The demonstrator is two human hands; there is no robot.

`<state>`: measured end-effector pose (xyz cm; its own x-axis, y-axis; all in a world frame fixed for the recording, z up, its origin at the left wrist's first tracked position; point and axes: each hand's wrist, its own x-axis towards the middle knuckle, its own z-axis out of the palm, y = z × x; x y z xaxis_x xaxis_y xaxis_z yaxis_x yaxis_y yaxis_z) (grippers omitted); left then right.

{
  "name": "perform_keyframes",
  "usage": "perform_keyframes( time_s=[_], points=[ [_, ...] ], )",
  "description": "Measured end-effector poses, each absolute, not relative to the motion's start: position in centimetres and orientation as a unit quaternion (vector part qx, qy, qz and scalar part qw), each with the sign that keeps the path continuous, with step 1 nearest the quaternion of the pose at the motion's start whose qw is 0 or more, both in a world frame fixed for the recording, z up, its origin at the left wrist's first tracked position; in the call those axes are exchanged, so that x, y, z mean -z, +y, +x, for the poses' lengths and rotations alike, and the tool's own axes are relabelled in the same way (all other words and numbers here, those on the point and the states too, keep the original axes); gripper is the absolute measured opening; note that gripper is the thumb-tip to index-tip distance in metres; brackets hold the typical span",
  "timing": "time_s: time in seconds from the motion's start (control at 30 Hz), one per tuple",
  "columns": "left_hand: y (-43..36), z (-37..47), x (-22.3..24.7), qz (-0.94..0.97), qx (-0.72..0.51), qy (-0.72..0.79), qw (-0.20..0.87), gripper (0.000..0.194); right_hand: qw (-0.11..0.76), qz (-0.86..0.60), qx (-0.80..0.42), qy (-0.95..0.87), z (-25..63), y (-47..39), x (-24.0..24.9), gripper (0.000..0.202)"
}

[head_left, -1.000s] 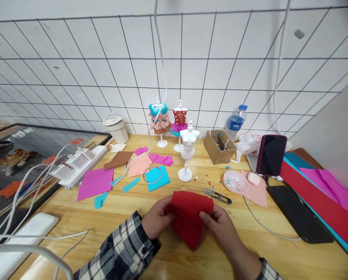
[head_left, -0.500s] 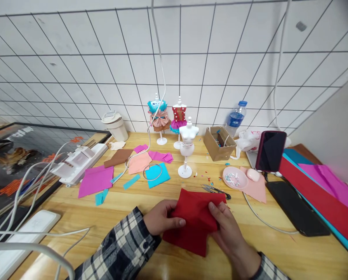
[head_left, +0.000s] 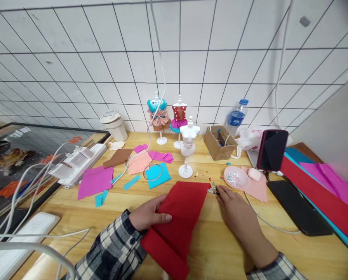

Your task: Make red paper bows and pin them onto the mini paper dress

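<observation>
My left hand (head_left: 148,214) is closed on a piece of red fabric (head_left: 181,212), thumb on top, with the lower part folded over. The cloth hangs slanted above the wooden table. Over the small thread snips (head_left: 213,190) lies my right hand (head_left: 235,210), its fingers curled on the handle; just the metal tips show, close to the fabric's upper right corner. Beyond the cloth stands a bare white mini dress form (head_left: 189,136). Behind it are two dressed forms, one in a turquoise and peach outfit (head_left: 159,114), the other in a red and magenta dress (head_left: 179,116).
Left lie fabric scraps, among them a magenta square (head_left: 95,182) and a turquoise piece (head_left: 160,177) under a metal ring (head_left: 147,178). Right are a pink dish (head_left: 236,184) of beads, a cardboard box (head_left: 220,149), a propped phone (head_left: 272,149) and a black tablet-like slab (head_left: 299,210). Cables cross the left.
My right hand has let go of the red fabric and moved onto the snips. The fabric, in my left hand alone, has shifted down-left and now hangs longer with a fold.
</observation>
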<state>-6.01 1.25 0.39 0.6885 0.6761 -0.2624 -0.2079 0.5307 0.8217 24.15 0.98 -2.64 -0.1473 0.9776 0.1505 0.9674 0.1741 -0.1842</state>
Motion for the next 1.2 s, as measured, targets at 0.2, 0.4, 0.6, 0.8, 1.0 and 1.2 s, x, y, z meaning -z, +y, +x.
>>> perform_keyframes(
  time_s=[0.2, 0.4, 0.6, 0.8, 1.0, 1.2],
  points=[
    [0.6, -5.5, -0.1, 0.345, -0.248, 0.299, 0.854, 0.042, 0.052, -0.676, -0.010, -0.735, 24.0, 0.3, 1.6, 0.042],
    [0.5, -5.7, 0.5, 0.264, -0.307, 0.330, 0.853, 0.030, 0.122, -0.625, -0.273, -0.721, 24.9, 0.1, -1.0, 0.017],
    [0.4, -5.3, 0.0, 0.289, -0.293, 0.296, 0.862, 0.042, 0.090, -0.469, -0.622, -0.621, 23.1, -1.0, -0.9, 0.019],
    [0.4, -4.2, -0.4, 0.409, -0.323, 0.374, 0.767, 0.032, 0.133, -0.478, -0.487, -0.719, 22.7, -0.7, -0.4, 0.023],
    [0.2, -5.0, -0.5, 0.531, -0.298, 0.333, 0.720, 0.044, 0.218, -0.515, -0.523, -0.643, 21.8, -0.5, 0.1, 0.044],
    [-0.2, -5.0, -0.7, 0.617, -0.192, 0.274, 0.713, 0.042, 0.339, -0.454, -0.757, -0.326, 19.5, -0.9, 1.0, 0.049]
  ],
)
